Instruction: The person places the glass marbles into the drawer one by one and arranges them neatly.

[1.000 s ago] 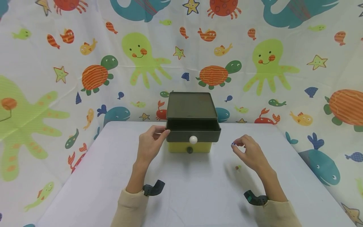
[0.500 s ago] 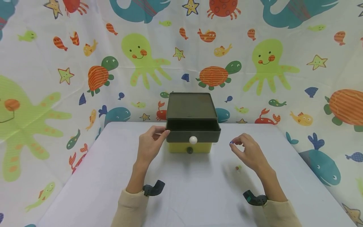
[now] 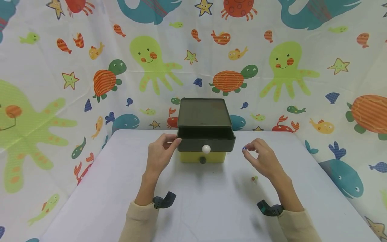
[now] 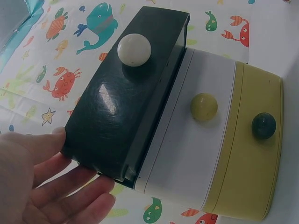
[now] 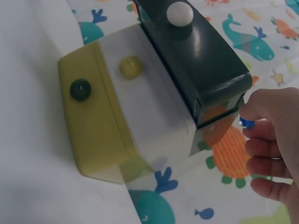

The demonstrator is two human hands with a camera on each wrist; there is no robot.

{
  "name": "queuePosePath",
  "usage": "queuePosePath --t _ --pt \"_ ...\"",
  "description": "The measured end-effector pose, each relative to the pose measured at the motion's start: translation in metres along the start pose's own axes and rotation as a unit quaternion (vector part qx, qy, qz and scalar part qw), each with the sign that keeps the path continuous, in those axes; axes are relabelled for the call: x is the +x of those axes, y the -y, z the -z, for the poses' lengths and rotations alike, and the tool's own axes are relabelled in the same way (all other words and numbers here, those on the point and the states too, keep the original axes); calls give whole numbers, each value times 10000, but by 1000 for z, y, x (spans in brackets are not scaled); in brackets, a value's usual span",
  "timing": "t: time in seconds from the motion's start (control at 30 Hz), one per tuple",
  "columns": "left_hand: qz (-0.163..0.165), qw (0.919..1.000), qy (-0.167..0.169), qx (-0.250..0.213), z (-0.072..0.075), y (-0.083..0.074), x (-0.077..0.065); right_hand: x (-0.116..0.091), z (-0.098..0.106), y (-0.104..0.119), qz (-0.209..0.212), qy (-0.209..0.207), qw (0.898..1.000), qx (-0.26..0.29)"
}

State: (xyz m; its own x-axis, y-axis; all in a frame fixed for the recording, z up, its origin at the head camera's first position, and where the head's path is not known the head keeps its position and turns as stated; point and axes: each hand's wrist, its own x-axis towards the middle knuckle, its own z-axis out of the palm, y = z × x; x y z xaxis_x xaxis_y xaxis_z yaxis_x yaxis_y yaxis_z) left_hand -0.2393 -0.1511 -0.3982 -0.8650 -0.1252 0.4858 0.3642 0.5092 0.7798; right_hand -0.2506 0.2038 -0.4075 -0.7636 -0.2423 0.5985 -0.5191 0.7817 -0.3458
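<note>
A small chest of drawers (image 3: 204, 112) stands on the table, its dark green top drawer (image 3: 190, 146) with the white knob (image 3: 206, 149) pulled out. My left hand (image 3: 160, 153) holds that drawer's left front corner, thumb on the front and fingers behind, as the left wrist view shows. To the right of the chest, my right hand (image 3: 263, 159) is raised over the table and pinches a tiny blue and white object (image 5: 246, 123) between thumb and forefinger. Its kind is too small to tell. In the right wrist view the hand is apart from the drawer.
Below the open drawer sit a white drawer with a yellow knob (image 4: 204, 107) and a yellow drawer with a dark green knob (image 4: 264, 126). Tiny red and green pieces (image 3: 254, 178) lie on the white table (image 3: 211, 208) under my right hand. A sea-animal curtain (image 3: 193, 33) hangs behind.
My right hand has moved slightly left and up toward the drawer, carrying the tiny blue object. My left hand and the drawer have stayed in place.
</note>
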Motion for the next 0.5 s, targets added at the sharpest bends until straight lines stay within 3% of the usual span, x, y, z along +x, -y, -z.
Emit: queuePosePath --t 0.5 --pt "-16 10000 28 -15 1 0 1 21 2 19 448 -379 9983 42"
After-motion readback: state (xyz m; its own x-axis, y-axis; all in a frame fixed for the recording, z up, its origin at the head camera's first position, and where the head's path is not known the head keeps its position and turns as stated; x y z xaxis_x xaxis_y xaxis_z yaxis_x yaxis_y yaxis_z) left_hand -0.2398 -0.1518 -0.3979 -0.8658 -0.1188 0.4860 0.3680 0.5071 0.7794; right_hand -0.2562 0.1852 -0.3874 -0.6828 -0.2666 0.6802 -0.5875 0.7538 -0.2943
